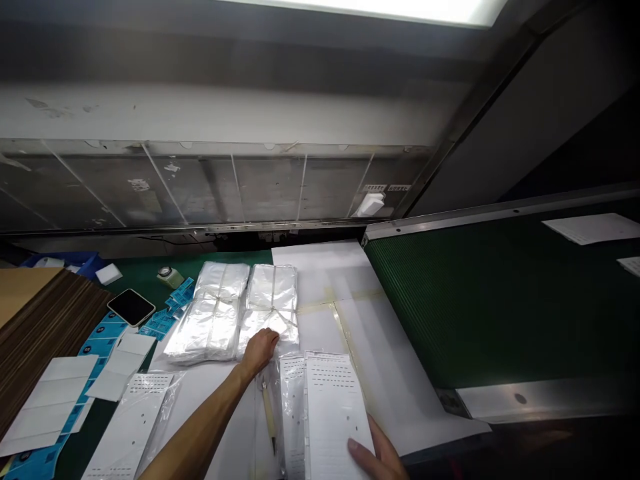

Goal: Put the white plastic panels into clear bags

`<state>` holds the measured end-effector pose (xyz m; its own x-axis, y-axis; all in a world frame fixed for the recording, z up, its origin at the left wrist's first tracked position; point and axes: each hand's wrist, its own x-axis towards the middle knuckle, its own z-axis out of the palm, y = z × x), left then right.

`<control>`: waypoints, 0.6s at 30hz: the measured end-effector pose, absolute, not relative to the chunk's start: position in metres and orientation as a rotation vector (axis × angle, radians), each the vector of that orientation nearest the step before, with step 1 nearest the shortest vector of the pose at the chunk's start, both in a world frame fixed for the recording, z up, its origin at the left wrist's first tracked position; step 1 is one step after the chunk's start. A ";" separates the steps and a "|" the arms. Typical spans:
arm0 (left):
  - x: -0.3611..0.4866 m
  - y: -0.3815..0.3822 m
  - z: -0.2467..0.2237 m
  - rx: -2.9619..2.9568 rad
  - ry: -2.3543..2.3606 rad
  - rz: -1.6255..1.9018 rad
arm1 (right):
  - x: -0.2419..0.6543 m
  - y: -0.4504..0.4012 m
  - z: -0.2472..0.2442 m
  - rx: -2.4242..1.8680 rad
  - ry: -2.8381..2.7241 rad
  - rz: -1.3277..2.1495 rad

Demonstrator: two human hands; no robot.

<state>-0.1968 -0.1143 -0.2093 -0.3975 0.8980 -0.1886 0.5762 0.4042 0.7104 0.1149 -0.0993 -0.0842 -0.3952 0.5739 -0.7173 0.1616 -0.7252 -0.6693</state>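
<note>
My left hand [261,349] is closed in a pinch at the upper edge of a clear plastic bag [289,348], just in front of the bundled bags. Its fingertips are partly hidden. My right hand [381,453] grips a white printed sheet [333,400] by its lower right side, thumb on top. The sheet overlaps another printed sheet [294,387] that lies under clear plastic. Between my arms rests a pale pen [269,417]. Two tied bundles of clear bags, a left bundle [213,317] and a right bundle [265,300], lie beyond my left hand.
A green conveyor belt [480,300] runs along the right, carrying white papers [595,228]. To the left are a cardboard stack [35,340], a phone [131,307], blue labels [103,333], folded papers [53,400], a small jar [170,277] and a bagged sheet [127,427].
</note>
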 end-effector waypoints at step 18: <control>-0.186 -0.159 -0.101 0.273 1.463 1.652 | -0.003 -0.058 -0.071 -1.142 -2.250 1.449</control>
